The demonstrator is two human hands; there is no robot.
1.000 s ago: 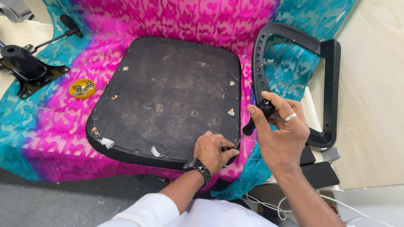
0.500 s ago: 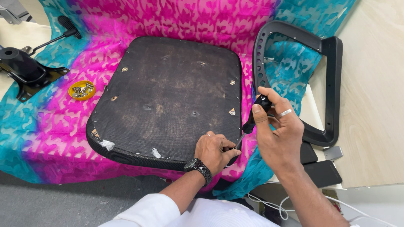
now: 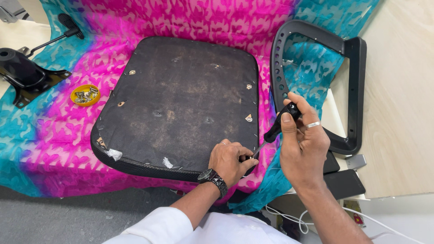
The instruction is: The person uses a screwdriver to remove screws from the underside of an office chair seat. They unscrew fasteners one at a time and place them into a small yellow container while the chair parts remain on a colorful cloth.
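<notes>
A yellow dish of screws (image 3: 84, 95) sat left of the upturned seat cushion (image 3: 181, 99) on the pink-and-teal cloth (image 3: 54, 149). The left hand (image 3: 230, 160) pinched the screwdriver (image 3: 276, 127) tip at the seat's near corner. The right hand (image 3: 305, 144) had its grip closed around the handle, beside the black armrest frame (image 3: 348, 90).

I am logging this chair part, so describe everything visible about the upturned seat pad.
The seat pad lies underside up on a pink and turquoise patterned cloth. It is a rounded rectangle covered in dark, worn, dusty fabric, stapled along a black mesh edge, with several metal threaded inserts and small holes. White scraps show at the near edge. The left hand rests on its near right corner, where the tip of a black-handled screwdriver in the right hand meets it.
</notes>
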